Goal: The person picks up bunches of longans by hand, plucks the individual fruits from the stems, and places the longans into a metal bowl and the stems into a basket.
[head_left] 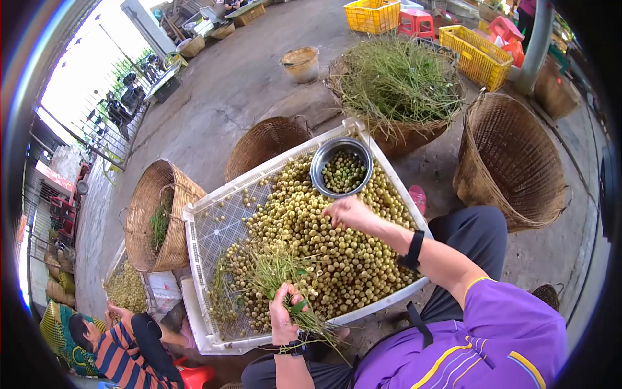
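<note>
A white plastic tray [414, 194] holds many small round yellow-green fruits [311, 227]. Over its near side, my left hand [285, 314] is closed round a bunch of thin green stems [269, 266], some lying on the fruits and some hanging past the tray's edge. My right hand [350, 212] is above the fruits, just below a metal bowl [315, 170] that rests on them near the far corner. Its fingers are bent, and whether they pinch anything is too small to tell. The bowl holds greener, smaller fruits [343, 174].
Wicker baskets [512, 155] stand around the tray; one [414, 136] is heaped with stems [408, 78]. Yellow crates [476, 57], a red stool [416, 23] and a bucket [301, 63] are farther back. Another person [129, 343] sits at the lower left beside a second fruit tray.
</note>
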A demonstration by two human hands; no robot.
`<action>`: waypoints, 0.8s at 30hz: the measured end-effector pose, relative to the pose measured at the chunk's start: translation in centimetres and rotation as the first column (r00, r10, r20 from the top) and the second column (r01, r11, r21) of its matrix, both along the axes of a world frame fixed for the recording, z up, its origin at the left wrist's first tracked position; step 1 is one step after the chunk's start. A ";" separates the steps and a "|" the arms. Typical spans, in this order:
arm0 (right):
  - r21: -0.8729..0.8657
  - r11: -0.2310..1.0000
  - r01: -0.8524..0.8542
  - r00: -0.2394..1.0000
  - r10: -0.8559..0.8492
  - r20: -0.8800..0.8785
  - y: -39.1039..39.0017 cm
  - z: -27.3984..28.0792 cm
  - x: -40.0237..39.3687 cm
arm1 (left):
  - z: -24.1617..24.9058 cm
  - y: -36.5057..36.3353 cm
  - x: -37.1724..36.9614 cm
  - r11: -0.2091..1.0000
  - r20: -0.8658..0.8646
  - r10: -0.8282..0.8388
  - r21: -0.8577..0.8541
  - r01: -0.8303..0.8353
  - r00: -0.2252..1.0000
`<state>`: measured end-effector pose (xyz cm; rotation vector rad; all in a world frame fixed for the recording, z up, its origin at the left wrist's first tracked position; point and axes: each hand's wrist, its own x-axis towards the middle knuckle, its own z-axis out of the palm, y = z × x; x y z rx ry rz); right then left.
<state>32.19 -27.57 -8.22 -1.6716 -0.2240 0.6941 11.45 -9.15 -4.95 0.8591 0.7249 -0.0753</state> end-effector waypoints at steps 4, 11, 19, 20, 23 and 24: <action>-0.027 0.954 -0.299 0.954 0.299 0.023 3.5 -0.9 -5.2 | -0.6 0.2 -0.3 0.997 -0.052 -0.031 0.072 0.035 0.998; 0.014 0.909 -0.416 0.909 0.416 0.005 5.7 -0.4 -7.9 | -2.1 0.4 -1.1 0.997 -0.062 -0.031 0.074 0.035 0.998; -0.172 0.838 -0.517 0.804 0.545 0.238 6.3 0.4 -9.5 | -3.2 0.3 -1.2 0.964 -0.179 0.045 0.264 0.004 0.983; -0.209 0.831 -0.516 0.779 0.556 0.289 6.3 0.8 -9.8 | -3.2 0.2 -1.2 0.965 -0.181 0.047 0.263 0.003 0.982; -0.196 0.836 -0.513 0.766 0.549 0.335 6.4 0.8 -10.5 | -3.7 0.2 -0.9 0.963 -0.247 0.084 0.270 -0.014 0.965; -0.203 0.829 -0.521 0.752 0.558 0.351 6.4 0.9 -10.6 | -3.8 0.3 -1.0 0.963 -0.247 0.084 0.270 -0.015 0.965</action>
